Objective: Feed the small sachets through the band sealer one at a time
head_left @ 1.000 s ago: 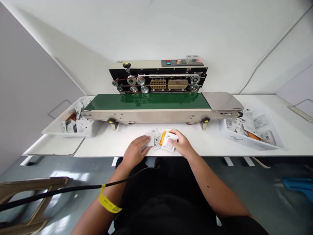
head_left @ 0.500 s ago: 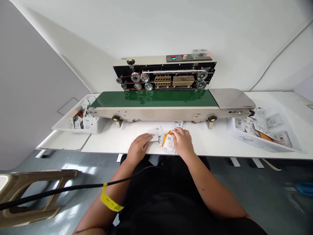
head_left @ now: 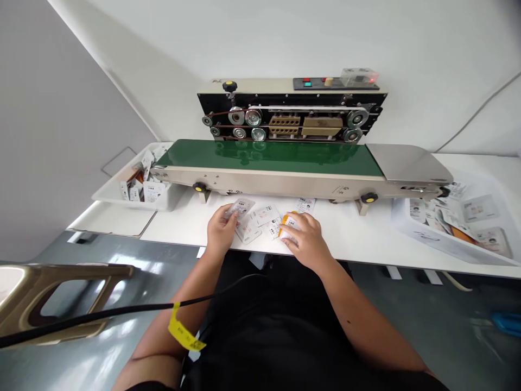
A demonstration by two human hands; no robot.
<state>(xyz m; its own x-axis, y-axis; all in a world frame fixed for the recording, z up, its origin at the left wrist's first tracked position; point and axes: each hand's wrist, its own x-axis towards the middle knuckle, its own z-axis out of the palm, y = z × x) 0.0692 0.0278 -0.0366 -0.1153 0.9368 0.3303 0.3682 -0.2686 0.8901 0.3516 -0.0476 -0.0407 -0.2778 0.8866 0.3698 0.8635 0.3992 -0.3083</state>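
My left hand (head_left: 221, 232) is closed on a small printed packet (head_left: 241, 206), pale with dark print, pinched between thumb and fingers just above the table. My right hand (head_left: 307, 241) curls its fingers over an orange-and-white packet (head_left: 290, 221) and grips it, covering part of it. Between the hands several loose white packets lie overlapping on the tabletop, among them one printed packet (head_left: 265, 215) in the middle. A further packet (head_left: 304, 205) lies beyond my right hand, close to the machine's base.
A band sealer (head_left: 291, 89) with a green conveyor belt (head_left: 260, 157) spans the table behind my hands. White bins of packets flank it: the left bin (head_left: 167, 202) and the right bin (head_left: 431, 241). A black cable (head_left: 134, 310) with a yellow tag crosses my left arm.
My left hand has drawn left and lifted a packet off the pile. My right hand has wrapped further over the orange-and-white packet. The camera view has shifted slightly.
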